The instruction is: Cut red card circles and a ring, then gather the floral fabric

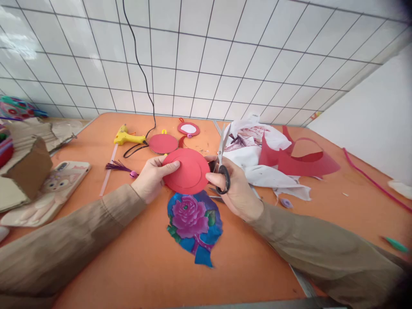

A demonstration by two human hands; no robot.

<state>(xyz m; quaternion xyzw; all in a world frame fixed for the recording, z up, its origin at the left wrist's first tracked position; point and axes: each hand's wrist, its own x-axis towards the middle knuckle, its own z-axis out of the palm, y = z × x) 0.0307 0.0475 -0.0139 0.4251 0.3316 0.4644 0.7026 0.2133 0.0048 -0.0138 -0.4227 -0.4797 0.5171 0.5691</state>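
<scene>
Brown sleeves (299,231) nearest; floral cloth scrap (195,219) just nearside of the red card disc (186,174). Disc pinched in left hand (149,178), scissors (220,154) looped on right hand (241,197), thumb at disc's edge, blades up: a shared grip slipping could nick the rim. Yellow glue gun (127,136) beyond disc, leftward; tiled wall (193,51) farthest.

Bright — glare upper left, edges blurred
</scene>
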